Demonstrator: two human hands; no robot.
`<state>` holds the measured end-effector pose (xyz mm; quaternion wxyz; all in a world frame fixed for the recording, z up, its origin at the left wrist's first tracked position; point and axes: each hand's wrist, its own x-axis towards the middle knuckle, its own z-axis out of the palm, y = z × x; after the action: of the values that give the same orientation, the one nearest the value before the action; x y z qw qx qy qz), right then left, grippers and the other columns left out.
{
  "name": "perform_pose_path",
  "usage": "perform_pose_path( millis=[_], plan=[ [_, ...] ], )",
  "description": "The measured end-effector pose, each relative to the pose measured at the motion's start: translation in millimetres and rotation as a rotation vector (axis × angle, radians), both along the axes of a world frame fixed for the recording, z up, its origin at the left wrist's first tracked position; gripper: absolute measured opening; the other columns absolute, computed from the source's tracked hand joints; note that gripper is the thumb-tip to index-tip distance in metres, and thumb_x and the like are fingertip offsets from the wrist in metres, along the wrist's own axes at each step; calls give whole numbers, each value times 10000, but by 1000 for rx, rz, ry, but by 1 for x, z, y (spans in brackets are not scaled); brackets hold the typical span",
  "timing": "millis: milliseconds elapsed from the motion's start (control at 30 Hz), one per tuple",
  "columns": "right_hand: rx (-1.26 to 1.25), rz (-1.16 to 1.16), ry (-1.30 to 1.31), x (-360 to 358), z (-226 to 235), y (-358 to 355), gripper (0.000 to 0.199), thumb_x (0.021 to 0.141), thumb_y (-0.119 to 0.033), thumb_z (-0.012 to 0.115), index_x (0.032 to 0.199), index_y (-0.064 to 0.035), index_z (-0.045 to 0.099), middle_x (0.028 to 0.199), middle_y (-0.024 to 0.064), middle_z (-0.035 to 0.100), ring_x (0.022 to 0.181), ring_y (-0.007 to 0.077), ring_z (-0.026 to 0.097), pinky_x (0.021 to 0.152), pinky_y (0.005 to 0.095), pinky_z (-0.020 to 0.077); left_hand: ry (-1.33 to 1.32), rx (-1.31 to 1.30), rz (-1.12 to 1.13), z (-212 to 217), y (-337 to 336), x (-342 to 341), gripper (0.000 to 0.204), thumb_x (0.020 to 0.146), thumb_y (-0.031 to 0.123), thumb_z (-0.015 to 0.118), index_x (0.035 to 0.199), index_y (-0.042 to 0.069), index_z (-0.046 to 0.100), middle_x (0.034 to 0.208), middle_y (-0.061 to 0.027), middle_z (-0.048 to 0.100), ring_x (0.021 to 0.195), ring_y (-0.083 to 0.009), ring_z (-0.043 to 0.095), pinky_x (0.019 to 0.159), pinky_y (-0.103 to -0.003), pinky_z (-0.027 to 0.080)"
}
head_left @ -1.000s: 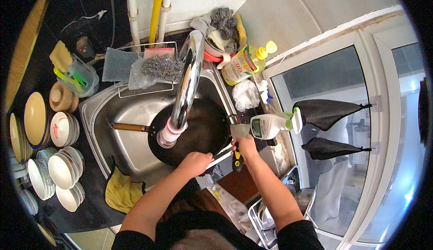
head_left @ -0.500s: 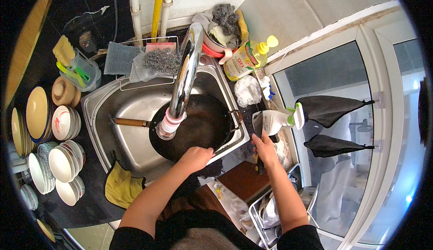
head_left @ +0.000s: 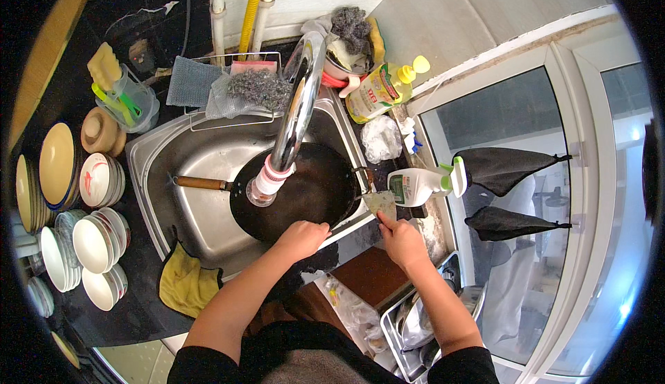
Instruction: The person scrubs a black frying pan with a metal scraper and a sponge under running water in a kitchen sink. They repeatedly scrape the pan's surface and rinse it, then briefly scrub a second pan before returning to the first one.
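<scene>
A dark wok (head_left: 305,190) with a wooden handle and a small metal loop on its far right side lies in the steel sink (head_left: 201,212). My left hand (head_left: 303,239) is closed at the wok's near rim; its fingertips are partly hidden. Gripped in my right hand (head_left: 404,240) is a flat scraper (head_left: 381,204) with a wide, stained blade, held beside the loop at the sink's right edge. The chrome faucet (head_left: 299,100) arches over the wok, its pink-and-white nozzle (head_left: 269,181) above the pan.
Stacked bowls (head_left: 97,245) and plates (head_left: 57,162) crowd the left counter, near a yellow cloth (head_left: 188,283). Behind the sink hangs a rack with scouring pads (head_left: 259,90). A detergent bottle (head_left: 379,92), a plastic bag (head_left: 381,139) and a spray bottle (head_left: 415,185) line the right side.
My right hand has moved slightly left, bringing the scraper from in front of the spray bottle to the sink's right edge by the wok's loop. My left hand stays at the rim.
</scene>
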<state>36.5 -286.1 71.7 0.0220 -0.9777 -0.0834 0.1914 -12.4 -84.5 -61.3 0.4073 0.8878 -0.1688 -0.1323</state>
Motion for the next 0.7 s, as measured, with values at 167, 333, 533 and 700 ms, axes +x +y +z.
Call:
perform_pose_path(
  millis=[167, 333, 533, 700],
  plan=[
    [-156, 38, -13, -1, -6, 4, 347, 889, -208, 481, 1231, -206, 537, 866, 225, 567, 681, 365, 614, 614, 438, 517, 1, -25, -4, -1, 0, 0, 305, 903, 301, 469, 771, 34, 531, 666, -203, 594, 653, -396, 599, 590, -505, 478],
    [-223, 75, 36, 11, -8, 11, 355, 888, -188, 470, 1238, -182, 529, 891, 229, 575, 715, 358, 625, 640, 414, 528, -17, -14, -10, -8, -2, 1, 312, 903, 308, 469, 769, 33, 530, 661, -201, 595, 644, -392, 601, 586, -498, 481],
    [-343, 66, 149, 44, -32, 27, 346, 880, -178, 466, 1213, -124, 544, 922, 230, 593, 790, 345, 628, 701, 395, 532, -38, -35, 4, -8, -4, 0, 305, 903, 309, 471, 768, 43, 534, 644, -185, 594, 632, -379, 604, 574, -489, 482],
    [-286, 66, 132, 16, 6, 36, 330, 872, -171, 461, 1187, -139, 556, 876, 210, 607, 829, 345, 625, 724, 404, 524, -61, -44, -5, -12, 0, -1, 275, 897, 285, 483, 769, 48, 538, 635, -180, 595, 620, -370, 607, 562, -480, 482]
  ],
)
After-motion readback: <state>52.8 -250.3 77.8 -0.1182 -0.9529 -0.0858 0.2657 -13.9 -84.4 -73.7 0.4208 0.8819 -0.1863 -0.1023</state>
